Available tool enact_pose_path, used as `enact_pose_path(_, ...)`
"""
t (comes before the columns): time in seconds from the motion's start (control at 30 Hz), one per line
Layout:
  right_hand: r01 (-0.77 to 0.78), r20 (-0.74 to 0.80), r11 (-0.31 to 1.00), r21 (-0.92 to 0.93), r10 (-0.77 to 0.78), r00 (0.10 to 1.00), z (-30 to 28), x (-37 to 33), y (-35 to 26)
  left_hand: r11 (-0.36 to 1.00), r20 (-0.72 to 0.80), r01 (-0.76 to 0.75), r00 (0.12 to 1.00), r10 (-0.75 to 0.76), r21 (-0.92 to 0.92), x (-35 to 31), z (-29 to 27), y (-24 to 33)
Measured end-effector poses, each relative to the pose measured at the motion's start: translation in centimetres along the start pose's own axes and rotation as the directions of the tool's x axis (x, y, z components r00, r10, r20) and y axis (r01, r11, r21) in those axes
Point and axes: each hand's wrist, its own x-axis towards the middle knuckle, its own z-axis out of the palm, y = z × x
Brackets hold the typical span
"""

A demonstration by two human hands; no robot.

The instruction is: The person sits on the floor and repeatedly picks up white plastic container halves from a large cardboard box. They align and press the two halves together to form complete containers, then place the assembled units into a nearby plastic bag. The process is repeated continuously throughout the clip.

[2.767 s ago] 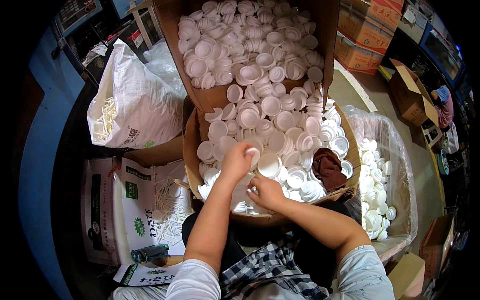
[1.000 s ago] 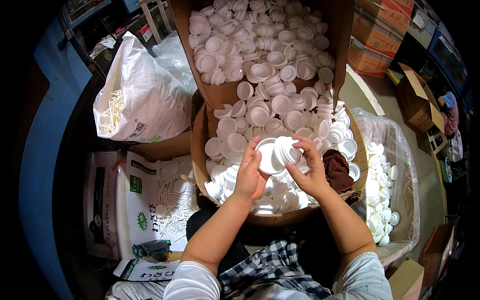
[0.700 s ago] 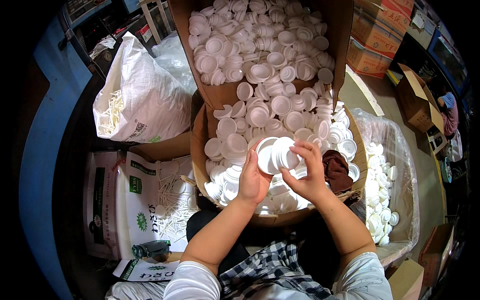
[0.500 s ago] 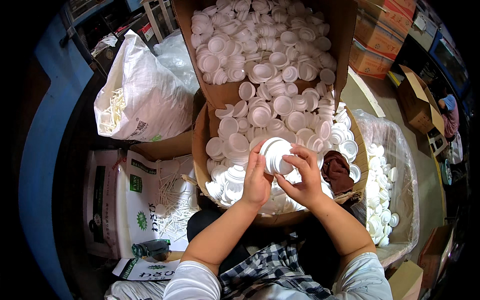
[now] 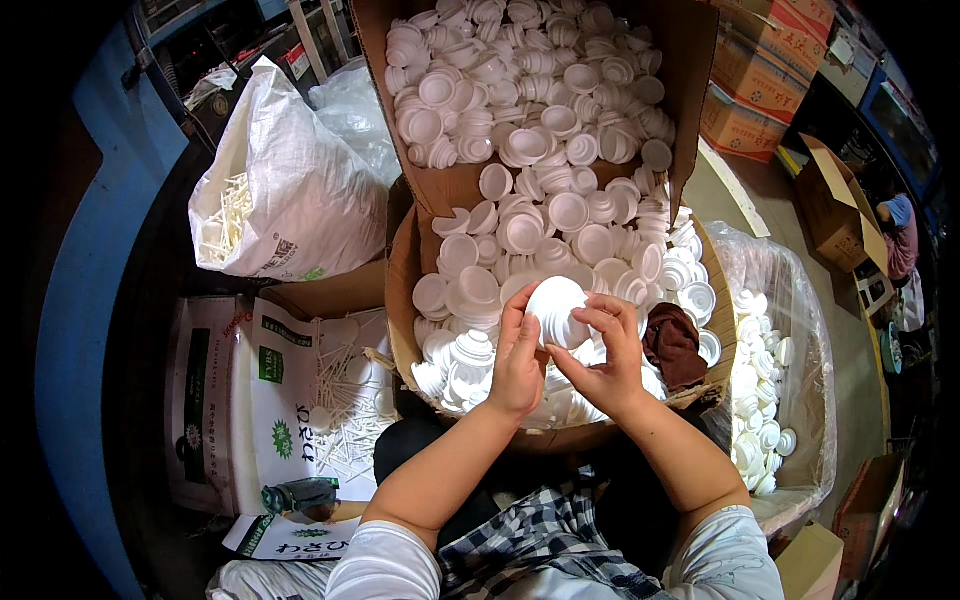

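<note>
Between my two hands is a round white plastic lid [image 5: 558, 312] with stepped rings, held over the near part of a cardboard box. My left hand [image 5: 519, 362] grips its left side, thumb in front and fingers behind. On its right edge, the fingers and thumb of my right hand [image 5: 608, 350] are closed. Below and beyond lie many similar white lids [image 5: 520, 232], heaped in the cardboard box [image 5: 403, 290] and up its raised far part. A dark brown cloth [image 5: 675, 345] rests on the heap just right of my right hand.
At the left stand a white woven sack [image 5: 290, 200] of thin white sticks and a printed carton [image 5: 275, 400] with more sticks. To the right, a plastic-lined container [image 5: 810, 400] holds more lids. Orange cartons [image 5: 750, 100] are stacked behind; another person [image 5: 900, 235] is at far right.
The lid has tilted in my hands, so its face now looks rounder and more turned toward me. My fingers have shifted slightly around its edge; my arms stay nearly in place.
</note>
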Motion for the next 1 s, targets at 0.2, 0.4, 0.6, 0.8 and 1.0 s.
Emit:
enact_pose_path(0.2,-0.030,0.057,1.000,-0.003,0.030,0.998,0.0,-0.2,0.3,0.995,-0.007,-0.058,0.998,0.059,0.076,-0.1,-0.1,-0.6)
enact_pose_path(0.4,-0.329,0.065,0.857,0.396,0.332,0.941,0.1,-0.7,2.5,0.999,-0.060,-0.013,0.998,0.016,0.051,0.4,0.1,0.0)
enact_pose_path(0.6,-0.704,0.373,0.103,0.702,0.789,0.488,0.5,-0.6,5.1,0.965,0.051,-0.036,0.998,0.023,0.258,-0.1,-0.9,-3.4)
enact_pose_path(0.8,-0.670,0.139,0.267,0.692,0.862,0.488,0.7,-1.1,4.9,0.873,0.043,-0.085,0.996,0.074,0.479,-1.2,0.6,-3.9)
enact_pose_path(1.0,-0.671,0.049,0.400,0.624,0.837,0.545,1.6,-1.8,5.5,0.899,0.005,-0.070,0.997,0.076,0.431,-2.0,0.3,-4.2)
